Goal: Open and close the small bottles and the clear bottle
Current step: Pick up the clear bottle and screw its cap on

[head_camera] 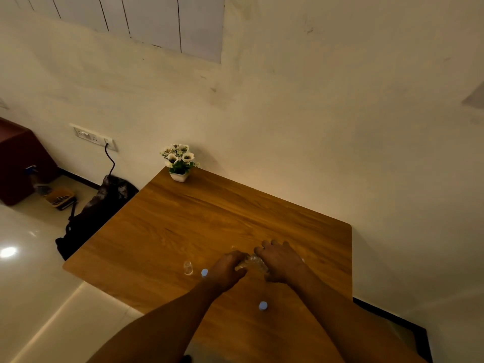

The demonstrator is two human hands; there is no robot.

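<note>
The clear bottle (253, 262) lies on its side on the wooden table (183, 221), between my two hands. My left hand (227, 269) is closed around its left end, where the neck seems to be; the cap is hidden. My right hand (281, 260) grips the bottle's body from above. A small clear bottle (188, 267) stands uncapped to the left. Beside it is a pale blue cap (204, 272), touching my left hand. A second blue-capped small bottle or cap (263, 306) sits nearer me, between my forearms.
A small potted plant with white flowers (179, 162) stands at the table's far left corner against the wall. On the floor to the left lie a dark bag (99, 208), a cable to a wall socket (94, 137), and a spray bottle (39, 182).
</note>
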